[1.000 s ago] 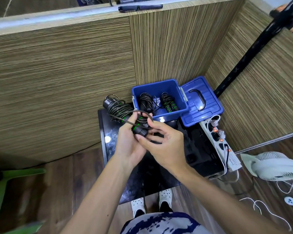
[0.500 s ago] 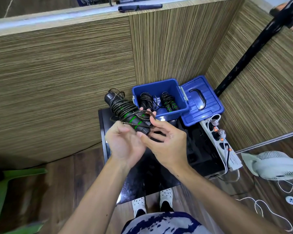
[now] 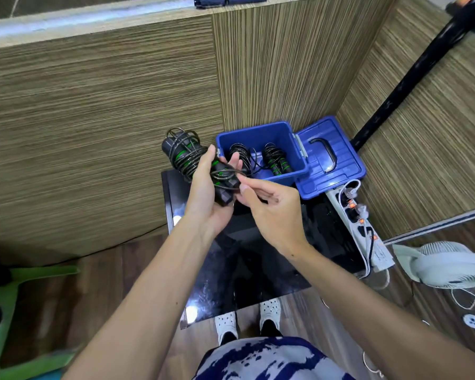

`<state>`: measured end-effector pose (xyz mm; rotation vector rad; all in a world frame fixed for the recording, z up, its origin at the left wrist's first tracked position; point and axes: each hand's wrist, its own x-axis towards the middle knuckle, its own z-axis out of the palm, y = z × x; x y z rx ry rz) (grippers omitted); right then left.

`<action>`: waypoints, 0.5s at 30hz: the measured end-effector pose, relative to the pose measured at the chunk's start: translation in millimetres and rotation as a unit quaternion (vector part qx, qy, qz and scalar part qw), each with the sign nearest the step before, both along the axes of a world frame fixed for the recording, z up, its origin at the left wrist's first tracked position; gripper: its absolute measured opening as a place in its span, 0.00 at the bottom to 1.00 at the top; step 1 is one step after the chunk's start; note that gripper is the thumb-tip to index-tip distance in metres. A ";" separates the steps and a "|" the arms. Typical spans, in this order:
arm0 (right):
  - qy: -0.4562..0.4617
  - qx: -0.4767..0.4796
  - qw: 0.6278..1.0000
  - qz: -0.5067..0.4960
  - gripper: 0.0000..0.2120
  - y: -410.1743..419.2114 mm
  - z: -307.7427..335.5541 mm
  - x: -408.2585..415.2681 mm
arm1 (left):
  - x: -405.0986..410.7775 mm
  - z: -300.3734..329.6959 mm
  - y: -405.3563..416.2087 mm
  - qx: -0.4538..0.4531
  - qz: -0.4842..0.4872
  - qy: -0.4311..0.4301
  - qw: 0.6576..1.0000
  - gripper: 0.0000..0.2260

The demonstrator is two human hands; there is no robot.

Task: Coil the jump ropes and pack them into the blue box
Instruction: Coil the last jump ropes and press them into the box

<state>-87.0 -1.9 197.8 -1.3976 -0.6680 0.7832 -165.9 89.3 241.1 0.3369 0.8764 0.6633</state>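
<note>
A black jump rope with green-banded handles point(image 3: 185, 157) has its cord wound round both handles. My left hand point(image 3: 206, 196) holds this bundle from below, above the left part of the black glass table point(image 3: 258, 270). My right hand point(image 3: 269, 209) pinches a loop of the cord at the bundle's near end. Just to the right stands the open blue box point(image 3: 258, 133). Inside it lie two coiled ropes, one all black point(image 3: 240, 156) and one with green bands point(image 3: 276, 160). The box's lid point(image 3: 329, 154) lies flat, hinged at the right.
A white power strip point(image 3: 359, 223) with plugs runs along the table's right edge. A white fan point(image 3: 447, 264) sits on the floor at the right. Wood-grain panels wall in the table behind and to the right, with a black pole point(image 3: 406, 75) leaning there. A green stool point(image 3: 11, 297) stands left.
The bundle has risen and tipped more upright in my left hand. My right hand has shifted right and now pinches the cord loop at the near end.
</note>
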 end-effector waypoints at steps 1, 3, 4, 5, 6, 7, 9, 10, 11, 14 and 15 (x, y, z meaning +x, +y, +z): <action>0.014 -0.001 1.000 0.000 0.10 1.7 2.5 0.3 | 0.1 0.3 0.2 -0.001 0.000 0.002 1.000 0.12; 0.038 -0.004 0.999 -0.001 0.10 3.6 8.2 0.3 | 0.5 0.6 0.3 -0.004 0.004 0.000 1.000 0.12; 0.060 -0.008 0.998 -0.006 0.10 4.1 9.8 0.1 | 0.5 0.9 -0.4 -0.006 0.008 -0.007 1.000 0.13; 0.093 -0.013 0.995 -0.015 0.10 5.0 11.3 -0.9 | 0.8 1.7 -1.3 -0.008 0.012 -0.013 1.000 0.13; 0.133 -0.020 0.991 -0.025 0.10 5.4 13.0 -2.4 | 0.9 1.7 -2.8 -0.008 0.014 -0.017 1.000 0.14; 0.169 -0.031 0.985 -0.033 0.10 5.6 14.1 -4.6 | 1.1 1.1 -4.1 -0.009 0.015 -0.019 1.000 0.14; 0.219 -0.052 0.973 -0.047 0.10 6.5 15.7 -8.5 | 1.4 -0.7 -6.2 -0.010 0.017 -0.018 1.000 0.14; 0.242 -0.060 0.967 -0.052 0.11 6.4 16.1 -9.4 | 0.8 -1.4 -7.5 -0.010 0.018 -0.015 1.000 0.14; 0.263 -0.064 0.961 -0.054 0.11 6.2 15.7 -9.6 | 0.6 -1.8 -8.6 -0.010 0.017 -0.016 1.000 0.14; 0.296 -0.067 0.952 -0.049 0.10 3.9 14.9 -7.3 | 0.5 -1.3 -11.6 -0.018 0.025 -0.030 0.999 0.14; 0.301 -0.065 0.950 -0.047 0.10 2.8 14.0 -6.7 | 0.1 -1.2 -12.5 -0.027 0.031 -0.043 0.998 0.15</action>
